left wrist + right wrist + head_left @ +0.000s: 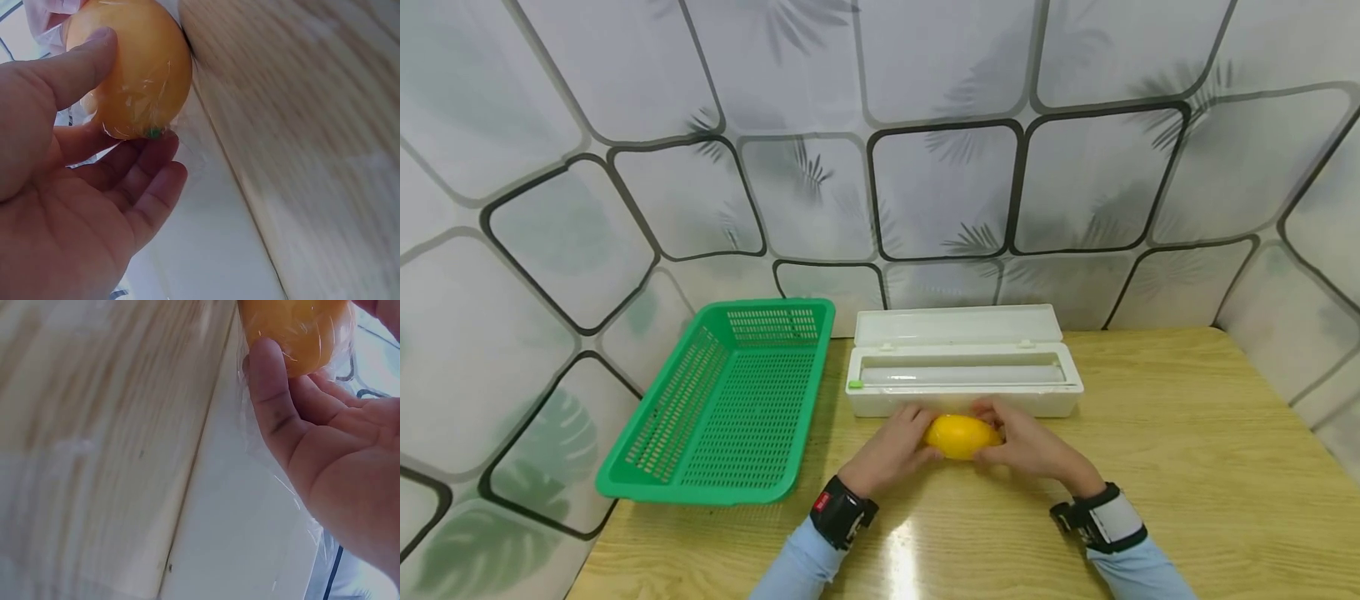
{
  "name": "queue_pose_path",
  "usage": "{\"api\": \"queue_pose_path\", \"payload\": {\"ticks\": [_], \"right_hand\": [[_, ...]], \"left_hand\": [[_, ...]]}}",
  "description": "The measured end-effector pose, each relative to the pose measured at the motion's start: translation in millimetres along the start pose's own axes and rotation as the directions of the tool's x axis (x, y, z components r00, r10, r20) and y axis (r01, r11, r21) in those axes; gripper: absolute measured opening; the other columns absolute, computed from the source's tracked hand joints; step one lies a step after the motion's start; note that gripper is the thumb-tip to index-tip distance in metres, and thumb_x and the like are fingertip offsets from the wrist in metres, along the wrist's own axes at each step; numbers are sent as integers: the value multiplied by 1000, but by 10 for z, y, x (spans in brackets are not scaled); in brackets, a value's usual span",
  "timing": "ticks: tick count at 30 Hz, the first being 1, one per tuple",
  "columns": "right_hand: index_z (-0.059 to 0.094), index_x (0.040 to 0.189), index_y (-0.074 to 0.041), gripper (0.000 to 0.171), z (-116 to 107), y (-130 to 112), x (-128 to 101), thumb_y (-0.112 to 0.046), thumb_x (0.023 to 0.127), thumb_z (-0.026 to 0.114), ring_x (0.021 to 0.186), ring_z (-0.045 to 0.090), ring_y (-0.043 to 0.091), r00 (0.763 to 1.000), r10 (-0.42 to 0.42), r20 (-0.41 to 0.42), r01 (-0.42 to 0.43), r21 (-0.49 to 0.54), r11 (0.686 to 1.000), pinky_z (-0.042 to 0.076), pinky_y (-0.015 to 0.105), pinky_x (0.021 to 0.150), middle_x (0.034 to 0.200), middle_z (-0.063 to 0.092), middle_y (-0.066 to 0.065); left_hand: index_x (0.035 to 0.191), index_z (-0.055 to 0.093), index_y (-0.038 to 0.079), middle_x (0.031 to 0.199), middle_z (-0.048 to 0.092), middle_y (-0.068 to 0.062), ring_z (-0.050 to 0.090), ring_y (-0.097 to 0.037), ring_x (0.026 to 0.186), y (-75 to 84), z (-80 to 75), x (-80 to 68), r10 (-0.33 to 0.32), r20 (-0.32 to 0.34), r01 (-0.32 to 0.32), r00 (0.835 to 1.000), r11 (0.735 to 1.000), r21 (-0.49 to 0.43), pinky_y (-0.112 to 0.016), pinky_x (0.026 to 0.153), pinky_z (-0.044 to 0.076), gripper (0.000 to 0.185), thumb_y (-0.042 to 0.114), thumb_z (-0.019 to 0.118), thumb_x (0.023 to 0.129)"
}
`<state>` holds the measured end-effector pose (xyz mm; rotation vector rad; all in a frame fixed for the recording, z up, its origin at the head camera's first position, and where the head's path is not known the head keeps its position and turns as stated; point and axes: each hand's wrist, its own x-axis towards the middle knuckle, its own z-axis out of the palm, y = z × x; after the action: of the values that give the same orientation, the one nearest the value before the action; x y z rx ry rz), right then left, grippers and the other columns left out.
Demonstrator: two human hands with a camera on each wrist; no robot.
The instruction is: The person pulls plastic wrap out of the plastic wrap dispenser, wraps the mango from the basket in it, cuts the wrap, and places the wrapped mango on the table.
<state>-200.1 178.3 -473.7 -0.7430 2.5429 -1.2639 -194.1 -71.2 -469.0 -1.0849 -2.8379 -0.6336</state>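
Note:
A yellow oval fruit (961, 437) with a small green spot at one end sits in clear cling film (153, 94). My left hand (889, 450) holds its left end, thumb on the near side and fingers behind and below. At the other end, my right hand (1028, 443) pinches the fruit and loose film between thumb and fingers. Directly behind both hands stands a white cling film dispenser (962, 403), its lid (955, 327) raised and a film roll (955, 374) inside. A green slider (855, 384) is at the left of its front bar.
To the left, a green perforated plastic basket (808, 400) stands on the wooden table (1187, 450). A patterned wall covering (947, 192) rises behind the table and along both sides.

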Motion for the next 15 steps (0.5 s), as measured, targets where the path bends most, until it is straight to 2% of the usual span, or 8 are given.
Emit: {"api": "queue_pose_path", "payload": {"ticks": [3, 8, 12, 15], "right_hand": [[45, 134, 2, 63, -7, 0, 2, -24, 87, 78, 106, 59, 23, 998, 63, -14, -62, 45, 997, 50, 39, 92, 123, 61, 16], [43, 133, 1, 63, -10, 2, 9, -25, 87, 78, 110, 60, 26, 994, 103, -24, -101, 86, 991, 51, 40, 93, 127, 61, 20], [45, 130, 0, 64, -7, -8, 5, -25, 84, 81, 107, 61, 28, 990, 121, -65, -116, 70, 991, 53, 41, 90, 128, 59, 20], [46, 125, 0, 64, 0, -22, 6, -23, 80, 85, 103, 60, 28, 983, 151, -108, -143, 78, 987, 55, 37, 84, 124, 57, 19]], "left_hand": [[137, 51, 2, 129, 55, -13, 51, -24, 118, -2, -2, 7, -16, 14, 16, 1000, 1000, -4, -34, 104, 43, 51, 26, 67, 95], [139, 49, 2, 132, 53, -13, 50, -24, 120, -7, 10, 12, -45, 35, 46, 998, 999, -16, -34, 104, 44, 51, 26, 65, 97], [139, 49, 1, 131, 53, -14, 49, -24, 119, -10, 12, 11, -42, 40, 43, 998, 999, -30, -34, 103, 45, 50, 26, 64, 98], [139, 48, 1, 131, 53, -14, 49, -24, 119, -19, 18, 17, -54, 38, 57, 998, 996, -75, -35, 104, 44, 51, 25, 65, 97]]}}
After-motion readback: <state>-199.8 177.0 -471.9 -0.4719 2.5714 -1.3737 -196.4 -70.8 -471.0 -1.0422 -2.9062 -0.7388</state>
